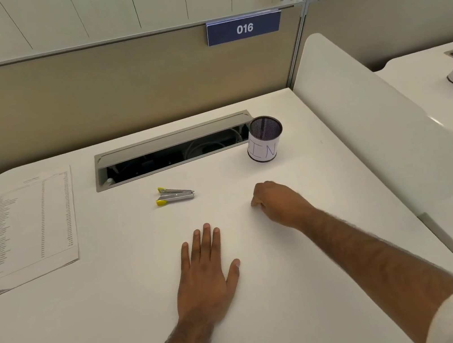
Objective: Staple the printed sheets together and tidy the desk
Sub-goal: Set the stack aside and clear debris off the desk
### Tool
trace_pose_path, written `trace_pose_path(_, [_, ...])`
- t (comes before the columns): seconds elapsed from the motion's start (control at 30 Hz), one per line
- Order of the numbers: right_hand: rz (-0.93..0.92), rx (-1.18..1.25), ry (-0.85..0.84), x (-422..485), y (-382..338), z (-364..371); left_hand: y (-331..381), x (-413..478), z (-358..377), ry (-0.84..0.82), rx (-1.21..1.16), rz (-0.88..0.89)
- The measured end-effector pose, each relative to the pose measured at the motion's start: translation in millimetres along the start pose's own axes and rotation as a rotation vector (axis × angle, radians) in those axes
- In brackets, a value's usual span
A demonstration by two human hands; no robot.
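Stapler (175, 195) lies beyond both hands, untouched; left hand (206, 275) flat, fingers spread; right hand (276, 202) curled, seemingly empty; sheets (24, 224) far left.

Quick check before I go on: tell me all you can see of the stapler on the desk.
The stapler is small, with a shiny metal body and yellow tips at its left end. It lies on the white desk, its two arms spread apart at the yellow end and joined at the right. It sits in front of the open cable tray, clear of both hands and the printed sheets.
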State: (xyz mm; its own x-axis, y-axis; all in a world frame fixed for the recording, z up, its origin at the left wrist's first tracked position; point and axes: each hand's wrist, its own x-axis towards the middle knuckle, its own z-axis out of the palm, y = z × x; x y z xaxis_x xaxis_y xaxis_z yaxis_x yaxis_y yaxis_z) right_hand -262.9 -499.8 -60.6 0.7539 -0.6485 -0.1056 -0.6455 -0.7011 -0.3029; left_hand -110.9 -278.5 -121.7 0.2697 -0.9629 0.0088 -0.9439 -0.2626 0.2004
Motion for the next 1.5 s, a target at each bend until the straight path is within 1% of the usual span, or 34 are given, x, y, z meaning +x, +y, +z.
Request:
trace_pose_path(0.07, [-0.052, -0.082, -0.013, -4, -2, 2, 0, 0, 1, 0.004, -0.008, 0.002])
trace_pose_path(0.17, [-0.126, -0.147, 0.038, -21, 4, 3, 0, 0, 1, 0.006, -0.020, 0.009])
trace_pose_path(0.23, [-0.159, -0.147, 0.056, -35, 10, 4, 0, 0, 1, 0.003, -0.023, 0.005])
trace_pose_path(0.27, [-0.144, -0.118, 0.053, -40, 14, 4, 0, 0, 0, 0.000, -0.020, 0.002])
trace_pose_path(0.3, [-0.102, -0.059, 0.071, -43, 18, 4, 0, 0, 0, -0.004, -0.015, 0.000])
trace_pose_path(0.33, [-0.018, 0.024, 0.121, -43, 21, 2, 1, 1, 0, -0.005, -0.011, -0.001])
trace_pose_path(0.4, [0.217, 0.178, 0.262, -43, 28, -3, 0, 1, 0, -0.003, -0.014, -0.002])
trace_pose_path(0.43, [0.328, 0.204, 0.295, -43, 31, -6, 0, 1, 0, -0.002, -0.014, -0.003])
trace_pose_path(0.47, [0.417, 0.203, 0.288, -44, 32, -6, 0, 1, 1, -0.001, -0.013, -0.005])
trace_pose_path(0.53, [0.482, 0.162, 0.233, -46, 26, -2, 0, 0, 1, 0.000, -0.017, -0.006])
trace_pose_path(0.6, [0.472, 0.127, 0.180, -47, 12, 6, 0, 0, 1, 0.000, -0.015, -0.004])
trace_pose_path(0.73, [0.434, 0.121, 0.150, -39, -8, 16, 0, 1, 1, -0.009, -0.006, -0.003])
trace_pose_path(0.9, [0.401, 0.181, 0.090, -41, -3, 5, -1, 0, 1, -0.005, -0.013, 0.000])
trace_pose_path(1.03, [0.409, 0.142, 0.022, -44, -6, 2, 0, 0, 1, -0.002, -0.010, -0.001])
trace_pose_path(1.1, [0.403, 0.081, -0.008, -41, -10, 5, 0, 0, 1, -0.001, -0.012, -0.001])
trace_pose_path(1.3, [0.356, -0.074, 0.043, -37, -23, 4, 0, 0, 2, -0.002, -0.014, -0.002])
trace_pose_path(1.5, [0.343, -0.100, 0.043, -31, -25, 3, 0, 0, 1, -0.004, -0.020, -0.004])
